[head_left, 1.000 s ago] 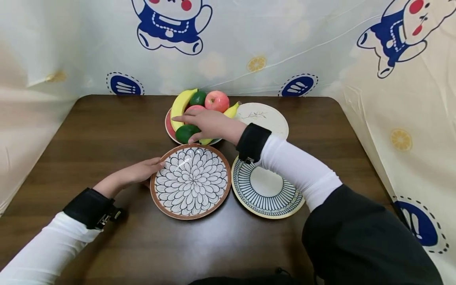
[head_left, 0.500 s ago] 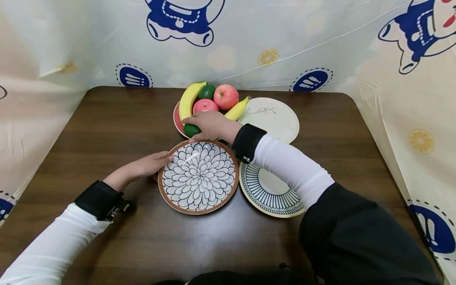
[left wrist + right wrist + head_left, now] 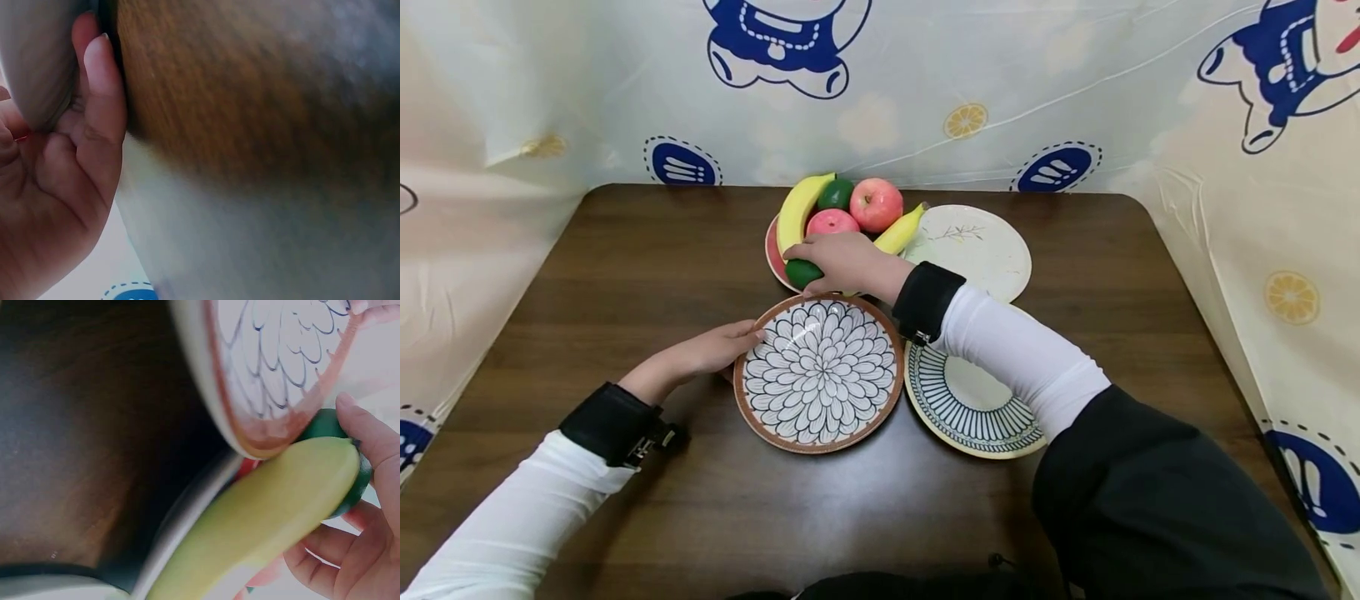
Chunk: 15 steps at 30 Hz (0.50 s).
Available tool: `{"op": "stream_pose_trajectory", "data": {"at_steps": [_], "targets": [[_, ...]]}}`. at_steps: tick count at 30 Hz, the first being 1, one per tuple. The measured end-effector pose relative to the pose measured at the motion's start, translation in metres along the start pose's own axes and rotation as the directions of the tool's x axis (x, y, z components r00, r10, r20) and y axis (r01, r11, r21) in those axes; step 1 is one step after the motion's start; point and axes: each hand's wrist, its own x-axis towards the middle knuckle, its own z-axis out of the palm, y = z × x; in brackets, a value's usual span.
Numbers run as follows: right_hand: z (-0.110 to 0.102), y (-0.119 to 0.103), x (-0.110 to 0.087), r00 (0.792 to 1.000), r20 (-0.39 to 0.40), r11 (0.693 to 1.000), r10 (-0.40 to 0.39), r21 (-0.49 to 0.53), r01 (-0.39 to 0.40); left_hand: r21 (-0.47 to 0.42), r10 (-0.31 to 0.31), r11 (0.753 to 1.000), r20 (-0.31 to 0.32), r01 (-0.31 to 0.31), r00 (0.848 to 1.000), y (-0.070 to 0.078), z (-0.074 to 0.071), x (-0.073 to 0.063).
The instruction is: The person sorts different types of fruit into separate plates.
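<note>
A flower-patterned plate (image 3: 818,372) with a brown rim lies on the dark wooden table (image 3: 625,267). My left hand (image 3: 724,346) holds its left rim, thumb on top and fingers (image 3: 100,94) beneath the edge (image 3: 37,62). Behind it, a red plate (image 3: 771,250) carries two bananas (image 3: 797,212), two apples (image 3: 876,203) and green fruits. My right hand (image 3: 838,257) reaches over this pile and grips the nearest green fruit (image 3: 802,272). In the right wrist view the thumb and fingers (image 3: 369,434) curl round the green fruit (image 3: 325,425), beside a banana (image 3: 269,519) and the flower plate's rim (image 3: 250,394).
A blue-striped plate (image 3: 970,400) lies right of the flower plate, under my right forearm. A cream plate (image 3: 977,250) with a twig drawing sits behind it. Printed plastic sheeting (image 3: 925,83) walls the table at the back and both sides.
One second ago my right hand lay spread over the fruit; its fingers have since closed round the green fruit. My left hand stays on the plate rim.
</note>
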Motion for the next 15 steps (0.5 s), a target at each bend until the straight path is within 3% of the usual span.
{"op": "stream_pose_trajectory", "data": {"at_steps": [8,15], "targets": [[-0.026,-0.004,-0.011,0.999,-0.048,0.999,0.021,0.025,-0.02,0.006,0.014,1.0,-0.018,-0.014,1.0,0.007,-0.003,0.001],[-0.037,-0.017,-0.035,0.994,-0.105,0.999,0.005,0.046,0.0,0.025,-0.005,1.0,-0.007,0.005,1.0,0.001,0.001,-0.001]]}}
